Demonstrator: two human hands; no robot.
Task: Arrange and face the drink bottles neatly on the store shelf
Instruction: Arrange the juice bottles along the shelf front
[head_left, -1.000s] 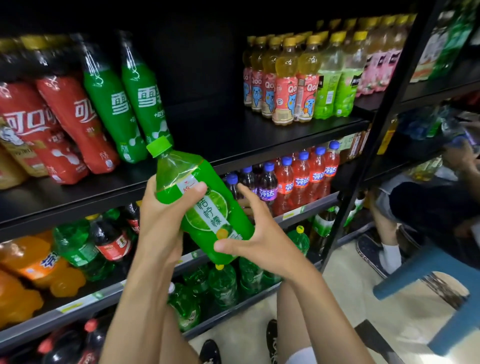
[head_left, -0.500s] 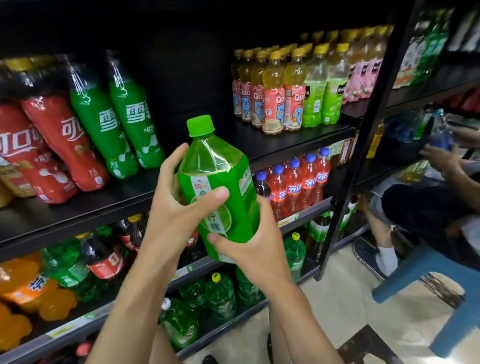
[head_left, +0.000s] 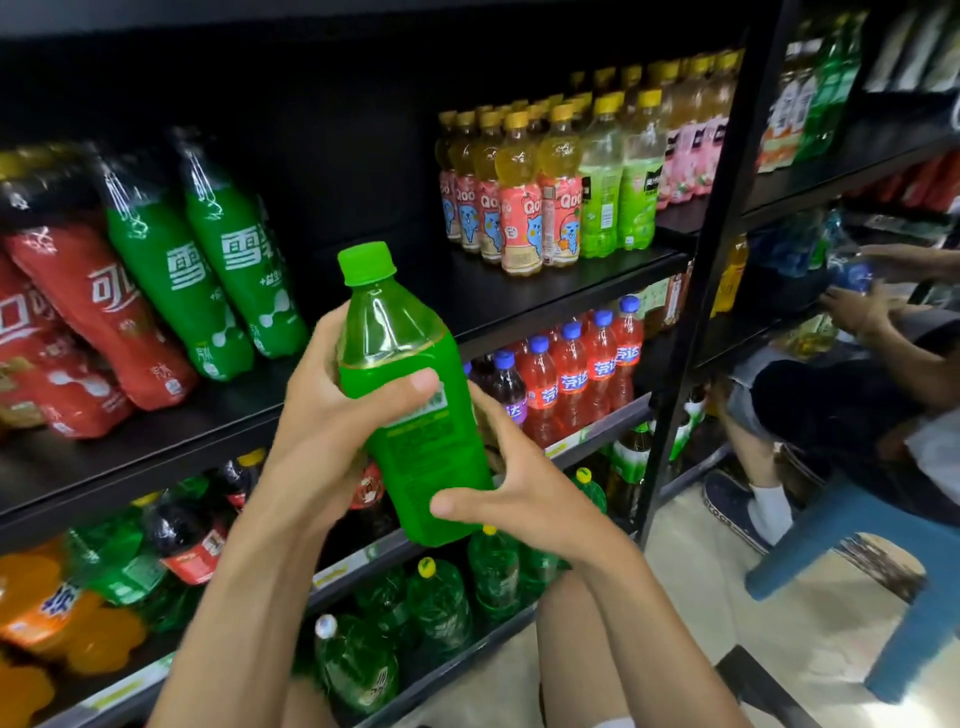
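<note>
A green drink bottle (head_left: 410, 374) with a green cap is held upright in front of the black shelf (head_left: 519, 296), its back label turned toward me. My left hand (head_left: 332, 415) grips its upper body, thumb across the front. My right hand (head_left: 514, 483) holds the lower part from the right, fingers curled round it. The bottle is in the air, touching no shelf.
Red and green soda bottles (head_left: 208, 275) lean at the left of the upper shelf; juice bottles (head_left: 540, 192) stand at its right, with bare shelf between. Red drinks (head_left: 571, 374) fill the shelf below. A seated person (head_left: 857, 400) on a blue stool (head_left: 883, 561) handles bottles at right.
The green bottle has been raised from a tilt to upright and turned, so its front lime label now faces away. Both hands kept their hold and rose with it.
</note>
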